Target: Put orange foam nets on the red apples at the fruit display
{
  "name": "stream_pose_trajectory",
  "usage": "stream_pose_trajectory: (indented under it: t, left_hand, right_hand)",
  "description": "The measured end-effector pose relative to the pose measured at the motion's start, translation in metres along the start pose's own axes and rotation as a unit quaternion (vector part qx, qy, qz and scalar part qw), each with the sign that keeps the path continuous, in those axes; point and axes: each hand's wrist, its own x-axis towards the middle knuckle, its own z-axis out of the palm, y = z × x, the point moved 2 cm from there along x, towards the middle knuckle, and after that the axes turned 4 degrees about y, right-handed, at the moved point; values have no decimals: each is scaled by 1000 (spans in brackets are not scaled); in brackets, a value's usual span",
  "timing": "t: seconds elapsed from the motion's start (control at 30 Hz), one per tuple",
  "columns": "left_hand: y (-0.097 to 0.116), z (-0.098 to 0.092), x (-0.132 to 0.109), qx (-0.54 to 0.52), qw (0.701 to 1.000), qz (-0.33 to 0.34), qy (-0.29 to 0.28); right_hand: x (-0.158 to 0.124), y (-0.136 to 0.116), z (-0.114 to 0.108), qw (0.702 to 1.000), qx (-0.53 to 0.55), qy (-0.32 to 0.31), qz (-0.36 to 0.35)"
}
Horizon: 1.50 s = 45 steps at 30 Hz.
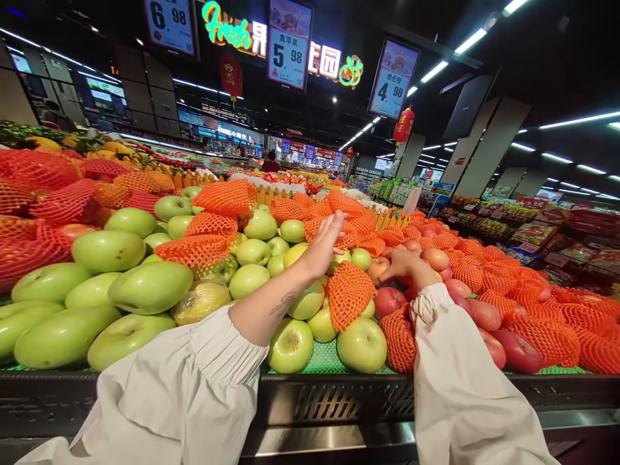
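Observation:
My left hand (323,244) reaches out over a pile of green apples (150,284), its fingers stretched out and apart, holding nothing. It hovers near apples wrapped in orange foam nets (349,294). My right hand (404,265) rests lower on the red apples (390,300). Its fingers curl down round a pale red apple (378,266). Both arms wear loose white sleeves.
The fruit lies on a sloped stand with a dark metal front edge (339,400). Red apples and net-wrapped fruit (547,323) spread right; red nets (43,194) fill the left. Price signs (289,45) hang overhead. Packaged goods shelves (533,226) stand at the right.

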Motion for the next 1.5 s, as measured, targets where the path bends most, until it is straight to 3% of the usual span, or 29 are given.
stream_pose_trajectory:
  t: [0.37,0.57,0.97,1.2,1.5]
  left_hand:
    - [0,1,0,-1,1000,-5,-1]
    - [-1,0,0,-3,1000,0,2]
    - [2,2,-2,-24,1000,-7,8]
    - [3,2,-1,-16,1000,-12,11]
    - [2,1,-1,-18,1000,-7,13]
  right_hand:
    - [-8,16,-13,991,129,-10,-34]
    - [-11,14,-17,994,112,-10,-13]
    - [0,19,-2,997,72,21,6]
    - [-5,15,-3,996,88,-10,16]
    - [-6,17,-4,995,97,2,30]
